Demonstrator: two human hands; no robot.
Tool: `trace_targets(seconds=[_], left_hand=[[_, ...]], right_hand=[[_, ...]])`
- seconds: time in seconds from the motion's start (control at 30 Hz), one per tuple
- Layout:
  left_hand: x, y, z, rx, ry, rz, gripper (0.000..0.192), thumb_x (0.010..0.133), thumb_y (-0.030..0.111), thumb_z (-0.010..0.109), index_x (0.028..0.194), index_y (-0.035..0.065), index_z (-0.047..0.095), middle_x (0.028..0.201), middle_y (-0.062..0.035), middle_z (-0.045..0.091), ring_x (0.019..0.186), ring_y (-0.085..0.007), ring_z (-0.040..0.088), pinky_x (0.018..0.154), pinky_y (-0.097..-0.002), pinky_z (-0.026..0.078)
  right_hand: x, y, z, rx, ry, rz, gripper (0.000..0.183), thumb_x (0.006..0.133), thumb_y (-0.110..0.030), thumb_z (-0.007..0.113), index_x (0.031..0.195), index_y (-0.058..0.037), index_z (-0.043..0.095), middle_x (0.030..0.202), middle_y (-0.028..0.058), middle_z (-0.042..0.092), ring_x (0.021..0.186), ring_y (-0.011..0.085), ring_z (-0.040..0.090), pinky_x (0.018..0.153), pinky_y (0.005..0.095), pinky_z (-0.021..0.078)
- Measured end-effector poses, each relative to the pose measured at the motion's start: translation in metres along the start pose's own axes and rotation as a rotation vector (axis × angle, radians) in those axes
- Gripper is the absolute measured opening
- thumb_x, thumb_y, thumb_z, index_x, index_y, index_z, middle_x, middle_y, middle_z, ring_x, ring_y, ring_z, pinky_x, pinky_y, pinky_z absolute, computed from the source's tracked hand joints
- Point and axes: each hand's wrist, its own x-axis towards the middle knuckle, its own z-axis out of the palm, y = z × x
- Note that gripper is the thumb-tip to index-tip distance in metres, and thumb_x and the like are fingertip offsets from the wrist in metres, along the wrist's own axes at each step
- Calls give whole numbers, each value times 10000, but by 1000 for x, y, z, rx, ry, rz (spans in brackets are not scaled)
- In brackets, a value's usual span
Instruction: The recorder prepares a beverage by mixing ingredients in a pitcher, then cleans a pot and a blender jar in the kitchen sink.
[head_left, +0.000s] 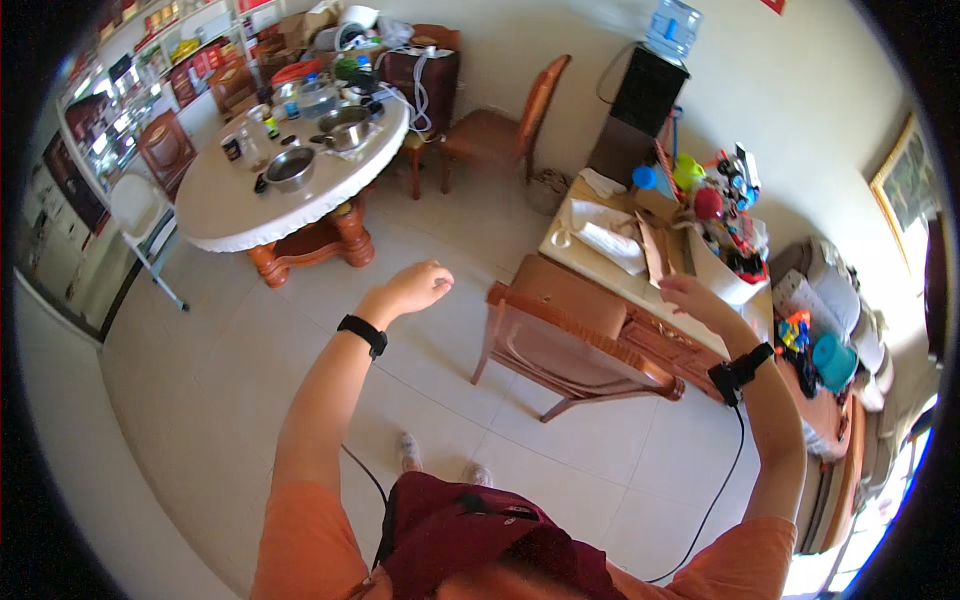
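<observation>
My left hand (421, 288) is raised over the tiled floor, fingers loosely curled, with nothing seen in it. A black band circles that wrist. My right hand (694, 300) is stretched out by the near edge of a sideboard (607, 264) and overlaps it in the view; whether it touches anything there cannot be told. Near its fingertips lies a piece of brown cardboard (654, 247), beside a white plastic bag (611, 236). A black device with a cable is strapped to the right wrist. A wooden chair (577, 337) stands between my two hands, against the sideboard.
A round table (217, 210) with metal pots, jars and bottles stands at the back left. A folding chair (139, 206) is left of it. Behind the sideboard is a black water dispenser (649, 86); toys fill a white bin (720, 274). Cushions and toys cover a sofa (832, 420) at right.
</observation>
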Motion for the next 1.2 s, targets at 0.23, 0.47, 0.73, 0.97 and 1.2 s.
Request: trace_targets(seconds=[0.23, 0.47, 0.73, 0.97, 1.2], left_hand=[[-61, -92, -31, -179, -2, -148, 189, 785, 140, 476, 917, 27, 549, 893, -126, 575, 805, -235, 551, 713, -310, 429], [-116, -206, -63, -359, 87, -303, 195, 767, 135, 476, 893, 4, 548, 861, -122, 585, 789, -232, 559, 687, -315, 437], [-113, -289, -97, -527, 262, -371, 206, 786, 143, 459, 906, -4, 540, 803, -98, 573, 694, -152, 550, 638, -270, 442], [-45, -367, -108, -693, 375, -365, 182, 801, 126, 444, 909, 16, 542, 760, -58, 547, 639, -121, 513, 619, -245, 442], [-4, -435, -167, -371, 564, -596, 186, 781, 97, 468, 952, 40, 512, 788, -15, 515, 651, -106, 481, 548, -238, 426]], right_hand=[[104, -191, 93, 172, -411, -338, 306, 807, -226, 478, 1037, -24, 470, 925, 60, 515, 771, 124, 516, 699, 243, 431], [228, -297, 208, 57, -716, -418, 353, 813, -238, 464, 1080, -12, 422, 932, 83, 518, 785, 155, 537, 697, 259, 457], [338, -333, 264, -56, -755, -349, 381, 812, -250, 440, 1099, -2, 409, 982, 106, 516, 810, 172, 544, 706, 268, 461], [445, -340, 270, 56, -824, -299, 381, 820, -247, 452, 1102, 4, 405, 990, 110, 500, 830, 182, 533, 738, 277, 452], [530, -399, 272, -42, -906, -328, 339, 824, -204, 431, 1082, 16, 417, 986, 138, 512, 834, 201, 544, 739, 301, 459]])
